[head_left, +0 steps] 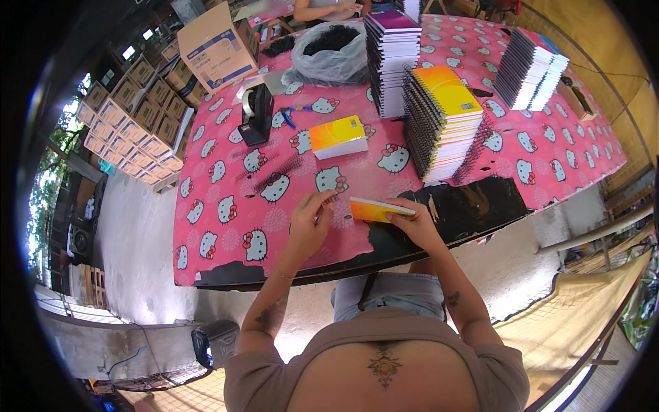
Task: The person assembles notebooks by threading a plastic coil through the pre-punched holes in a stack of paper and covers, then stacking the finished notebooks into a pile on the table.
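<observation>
My right hand (420, 226) grips a thin yellow-and-orange booklet (371, 210) by its right end, tilted on its edge above the table front. Left of it, my left hand (310, 223) is closed with curled fingers; whatever they pinch is too small to make out. Dark spiral binding coils (278, 173) lie just beyond my left hand. A short pile of matching yellow booklets (339, 139) sits farther back, without visible coils. To the right rises a tall stack of spiral-bound yellow notebooks (439, 123).
The table has a pink cat-print cover (220, 172), torn at the front. On it stand a tape dispenser (256, 117), blue pliers (288, 117), a plastic bag of black coils (329, 58), purple notebooks (392, 65) and more notebooks (528, 72). Another person (329, 9) is across. Cartons (134, 117) stand left.
</observation>
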Motion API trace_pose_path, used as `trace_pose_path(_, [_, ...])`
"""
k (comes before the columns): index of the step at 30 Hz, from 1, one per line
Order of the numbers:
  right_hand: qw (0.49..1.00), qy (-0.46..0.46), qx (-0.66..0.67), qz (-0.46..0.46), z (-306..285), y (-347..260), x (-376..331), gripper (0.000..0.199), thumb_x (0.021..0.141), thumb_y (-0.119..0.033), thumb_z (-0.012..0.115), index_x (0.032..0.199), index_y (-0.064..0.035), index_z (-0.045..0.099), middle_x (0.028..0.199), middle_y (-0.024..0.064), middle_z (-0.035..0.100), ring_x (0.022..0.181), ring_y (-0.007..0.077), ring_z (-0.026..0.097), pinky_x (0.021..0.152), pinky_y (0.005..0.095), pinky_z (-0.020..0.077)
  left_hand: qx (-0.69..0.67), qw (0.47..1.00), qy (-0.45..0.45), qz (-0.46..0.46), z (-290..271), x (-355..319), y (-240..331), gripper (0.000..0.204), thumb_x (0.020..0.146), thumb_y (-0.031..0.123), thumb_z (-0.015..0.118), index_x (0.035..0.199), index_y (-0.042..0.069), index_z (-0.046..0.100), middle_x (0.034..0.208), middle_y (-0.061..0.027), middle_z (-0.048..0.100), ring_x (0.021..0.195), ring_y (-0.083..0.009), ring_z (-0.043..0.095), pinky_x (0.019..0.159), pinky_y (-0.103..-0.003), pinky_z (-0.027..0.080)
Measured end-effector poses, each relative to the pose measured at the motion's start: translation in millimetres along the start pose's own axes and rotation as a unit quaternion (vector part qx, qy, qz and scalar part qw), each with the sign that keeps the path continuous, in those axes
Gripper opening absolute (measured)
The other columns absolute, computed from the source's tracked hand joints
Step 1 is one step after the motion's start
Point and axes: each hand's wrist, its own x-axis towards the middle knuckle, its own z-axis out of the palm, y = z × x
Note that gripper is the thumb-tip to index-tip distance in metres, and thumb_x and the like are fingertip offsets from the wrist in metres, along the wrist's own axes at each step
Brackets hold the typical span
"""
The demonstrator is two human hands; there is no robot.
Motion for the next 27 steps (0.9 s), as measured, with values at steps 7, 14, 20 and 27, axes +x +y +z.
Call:
trace_pose_path(7, [1.000, -0.010, -0.020, -0.007, 2.1, -2.7, 4.8, 0.029, 0.091, 0.002, 0.065, 0.121, 0.0029, 0.067, 0.116, 0.0093, 0.070, 0.103, 0.0137, 0.064, 0.092, 0.0257, 0.0486, 0.008, 0.997, 0.035, 0.064, 18.1, -0.3, -2.9, 0.023, 0.091, 0.005, 0.068, 0.113, 0.000, 0.070, 0.097, -0.0115, 0.068, 0.078, -0.0193, 0.065, 0.070, -0.027, 0.051])
trace_pose_path(14, [0.999, -0.006, -0.031, -0.009, -5.6, 8.7, 0.7, 0.028, 0.092, 0.001, 0.066, 0.120, 0.0018, 0.067, 0.114, 0.0089, 0.070, 0.102, 0.0137, 0.064, 0.092, 0.0259, 0.0486, -0.006, 0.999, -0.029, 0.024, 18.0, 10.6, 8.9, 0.025, 0.089, 0.004, 0.070, 0.113, 0.001, 0.066, 0.095, -0.0131, 0.065, 0.081, -0.0233, 0.065, 0.071, -0.032, 0.052])
trace_pose_path(20, [0.999, -0.028, -0.018, -0.025, 1.8, 1.2, 2.0, 0.027, 0.092, -0.001, 0.066, 0.119, -0.0007, 0.069, 0.105, 0.0086, 0.071, 0.097, 0.0121, 0.064, 0.087, 0.0267, 0.0496, 0.066, 0.981, -0.139, 0.119, 2.0, 21.0, -11.5, 0.027, 0.089, 0.012, 0.068, 0.115, 0.006, 0.062, 0.106, -0.0154, 0.060, 0.082, -0.0341, 0.063, 0.067, -0.037, 0.052])
trace_pose_path(27, [0.997, 0.067, 0.009, -0.029, 16.9, -15.6, -8.5, 0.028, 0.092, -0.006, 0.068, 0.119, -0.0010, 0.068, 0.101, 0.0073, 0.072, 0.091, 0.0100, 0.064, 0.084, 0.0266, 0.0515, 0.340, 0.924, -0.038, 0.171, 32.7, 8.2, 41.4, 0.058, 0.098, 0.035, 0.056, 0.141, -0.001, 0.043, 0.141, -0.0247, 0.044, 0.124, -0.0410, 0.046, 0.106, -0.059, 0.030])
